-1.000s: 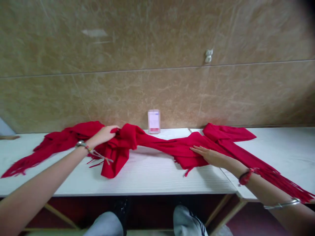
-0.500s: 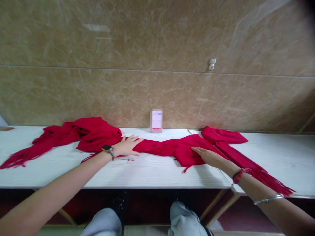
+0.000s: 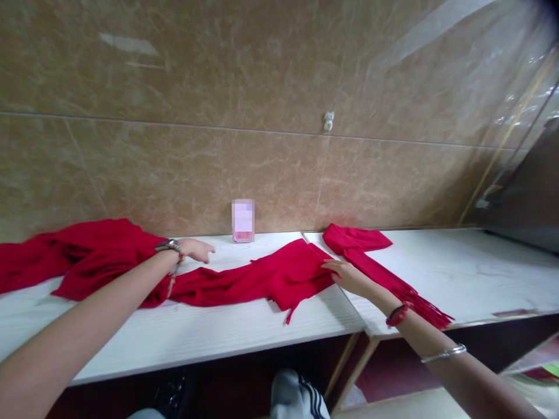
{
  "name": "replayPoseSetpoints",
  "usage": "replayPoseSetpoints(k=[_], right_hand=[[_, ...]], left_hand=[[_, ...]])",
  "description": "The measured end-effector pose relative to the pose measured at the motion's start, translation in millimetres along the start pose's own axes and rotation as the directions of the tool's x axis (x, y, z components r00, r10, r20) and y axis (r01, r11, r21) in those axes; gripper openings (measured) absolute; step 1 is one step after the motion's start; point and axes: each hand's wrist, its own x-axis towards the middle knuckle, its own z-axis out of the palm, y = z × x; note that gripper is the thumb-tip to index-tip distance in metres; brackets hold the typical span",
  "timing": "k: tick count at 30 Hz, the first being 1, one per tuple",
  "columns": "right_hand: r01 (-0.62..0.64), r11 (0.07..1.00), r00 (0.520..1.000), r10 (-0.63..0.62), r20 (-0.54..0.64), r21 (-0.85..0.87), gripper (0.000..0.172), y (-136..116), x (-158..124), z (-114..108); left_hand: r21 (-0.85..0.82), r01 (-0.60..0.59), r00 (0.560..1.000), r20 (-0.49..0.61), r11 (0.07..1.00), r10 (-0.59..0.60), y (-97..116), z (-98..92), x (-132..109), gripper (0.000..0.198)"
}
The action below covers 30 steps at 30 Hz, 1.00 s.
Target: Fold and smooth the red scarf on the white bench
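A long red fringed scarf [image 3: 244, 282] lies across the white tabletop, bunched into a heap on the left. My left hand [image 3: 197, 249] is over the back edge of that strip, fingers pointing right and partly bent, with no cloth visible in them. My right hand [image 3: 347, 276] rests on the scarf's wider right end, its fingers a little apart on the fabric. Just beyond it lies a folded red piece with a long fringe [image 3: 430, 308]; whether it joins the rest is hidden under my hand.
A pixelated phone-like object [image 3: 243, 221] leans upright against the brown marbled wall [image 3: 174, 169]. A small white cat-shaped hook [image 3: 328, 121] is fixed to the wall. Two white tabletops [image 3: 437, 262] meet at a seam near my right hand. Below are open dark compartments and my knee.
The view has turned to the right. My left hand has come off the flat cloth toward the back, its fingers more bent. My right hand has shifted to the right along the scarf.
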Motion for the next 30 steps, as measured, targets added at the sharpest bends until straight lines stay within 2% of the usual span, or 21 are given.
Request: replayPoseSetpoints(k=[2, 4, 5, 7, 10, 13, 16, 18, 20, 22, 24, 27, 30], right_hand=[[-0.039, 0.999, 0.999, 0.040, -0.028, 0.018, 0.046, 0.1, -1.6, -3.2], [-0.092, 0.996, 0.995, 0.092, -0.039, 0.010, 0.046, -1.3, -1.9, -6.2], [-0.120, 0.993, 0.992, 0.120, -0.042, 0.003, 0.046, -2.1, -1.7, -7.2], [-0.175, 0.984, 0.983, 0.175, -0.054, -0.005, 0.045, -2.8, -0.6, -7.7], [-0.222, 0.975, 0.972, 0.223, -0.077, 0.023, 0.041, -1.8, 0.5, -6.6], [-0.226, 0.971, 0.966, 0.233, -0.109, 0.073, 0.040, -0.3, -0.9, -6.7], [-0.252, 0.956, 0.949, 0.274, -0.154, 0.150, 0.041, 1.6, -3.8, -7.4], [-0.331, 0.902, 0.908, 0.384, -0.165, 0.279, 0.042, 5.0, -5.3, -5.4], [-0.419, 0.778, 0.840, 0.528, -0.126, 0.468, 0.044, 10.6, -6.1, -0.8], [-0.459, 0.631, 0.781, 0.622, -0.054, 0.625, 0.043, 17.1, -6.6, 5.0], [-0.452, 0.559, 0.767, 0.641, -0.017, 0.695, 0.041, 22.7, -7.8, 9.9], [-0.408, 0.619, 0.812, 0.582, -0.043, 0.672, 0.044, 27.3, -10.7, 13.0], [-0.390, 0.699, 0.849, 0.525, -0.060, 0.599, 0.048, 29.2, -11.1, 12.8]], left_hand=[[-0.005, -0.026, 0.993, 0.117, 1.000, 0.026, 31.8, 18.7, 30.1, 0.033], [-0.040, -0.068, 0.981, 0.178, 0.997, 0.074, 68.8, 40.4, 64.1, 0.032], [-0.095, -0.064, 0.979, 0.185, 0.993, 0.081, 87.1, 51.3, 81.1, 0.031], [-0.236, -0.029, 0.990, 0.130, 0.971, 0.061, 118.8, 71.7, 112.0, 0.030], [-0.362, 0.034, 0.984, 0.173, 0.932, 0.032, 147.5, 94.9, 146.4, 0.032], [-0.520, 0.184, 0.957, 0.288, 0.834, -0.032, 156.1, 103.3, 165.8, 0.025], [-0.646, 0.243, 0.940, 0.341, 0.723, -0.011, 157.7, 96.4, 178.2, 0.016], [-0.762, 0.295, 0.930, 0.367, 0.576, 0.011, 160.8, 88.9, 187.0, 0.016], [-0.821, 0.332, 0.927, 0.376, 0.464, 0.002, 167.0, 85.7, 196.4, 0.020], [-0.811, 0.356, 0.919, 0.395, 0.464, -0.015, 175.2, 90.1, 203.5, 0.024], [-0.774, 0.392, 0.894, 0.448, 0.498, -0.006, 182.1, 100.6, 205.5, 0.027], [-0.723, 0.410, 0.857, 0.514, 0.556, 0.036, 182.1, 115.8, 198.9, 0.027], [-0.716, 0.262, 0.902, 0.420, 0.647, 0.100, 165.8, 117.2, 185.9, 0.025]])
